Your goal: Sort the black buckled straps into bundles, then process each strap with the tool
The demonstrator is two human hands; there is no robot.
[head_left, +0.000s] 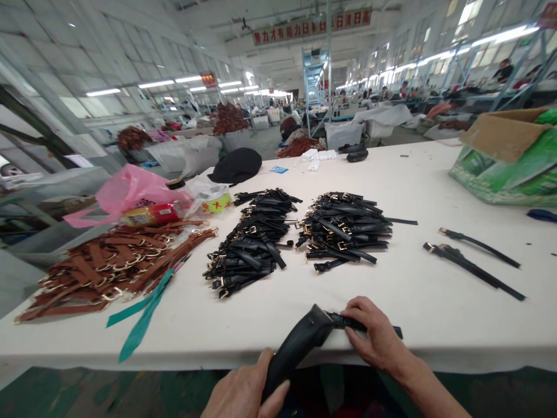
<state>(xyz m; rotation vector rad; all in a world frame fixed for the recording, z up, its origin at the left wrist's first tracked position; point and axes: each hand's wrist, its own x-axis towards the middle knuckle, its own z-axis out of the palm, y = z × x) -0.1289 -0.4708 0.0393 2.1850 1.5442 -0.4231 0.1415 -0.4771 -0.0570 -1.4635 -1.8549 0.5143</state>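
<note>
My left hand (pixel 246 389) is closed round a thick black hand-held tool (pixel 300 337), shaped like a hair clipper; its exact kind does not show. The tool's wide end meets the near end of a short black buckle strap (pixel 342 320) at the table's front edge. Fingers of my right hand (pixel 374 337) grip this strap from the right, and its other end sticks out beyond the hand. Farther back lie two heaps of black buckle straps, a left heap (pixel 252 238) and a right heap (pixel 346 226). Several loose black straps (pixel 474 270) rest on the right.
Brown straps with metal rings (pixel 117 261) are piled on the left of the white table (pixel 418 325), beside a green ribbon (pixel 148 319) and a pink bag (pixel 126 191). A black cap (pixel 239 165) lies behind. A green bag with cardboard (pixel 500 174) stands at right.
</note>
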